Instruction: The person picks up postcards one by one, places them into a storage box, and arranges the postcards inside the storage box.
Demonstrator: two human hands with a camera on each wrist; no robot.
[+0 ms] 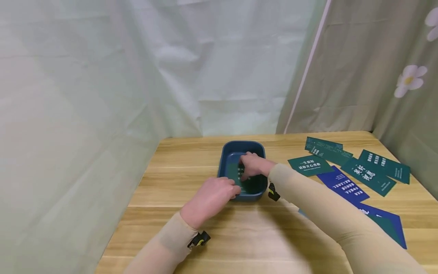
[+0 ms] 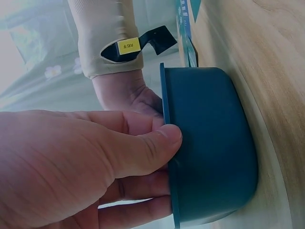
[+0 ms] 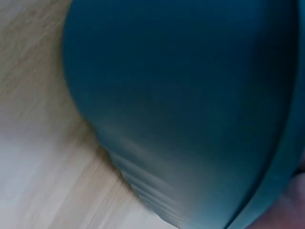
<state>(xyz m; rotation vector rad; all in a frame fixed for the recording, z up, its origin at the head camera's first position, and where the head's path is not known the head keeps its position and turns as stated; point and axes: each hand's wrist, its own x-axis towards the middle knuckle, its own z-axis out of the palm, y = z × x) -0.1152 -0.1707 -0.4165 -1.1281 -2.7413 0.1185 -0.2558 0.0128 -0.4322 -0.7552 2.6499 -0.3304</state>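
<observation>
A dark blue-green plastic box (image 1: 249,197) stands upright on the wooden table. My left hand (image 1: 213,196) grips its near-left rim, the thumb (image 2: 157,143) on the outer wall and the other fingers behind the rim. Inside the box lies a dark green card (image 1: 233,173) with white writing. My right hand (image 1: 254,166) reaches in over the right side, its bent thumb and fingers over the card. Whether they pinch the card cannot be made out. In the right wrist view, the outer box wall (image 3: 181,95) hides most of that hand.
To the right, several green cards (image 1: 309,165) and blue cards (image 1: 343,184) with white writing are spread, some overlapping. My right forearm (image 1: 318,201) covers part of them. Pale curtains (image 1: 219,68) hang behind the wooden table (image 1: 178,167).
</observation>
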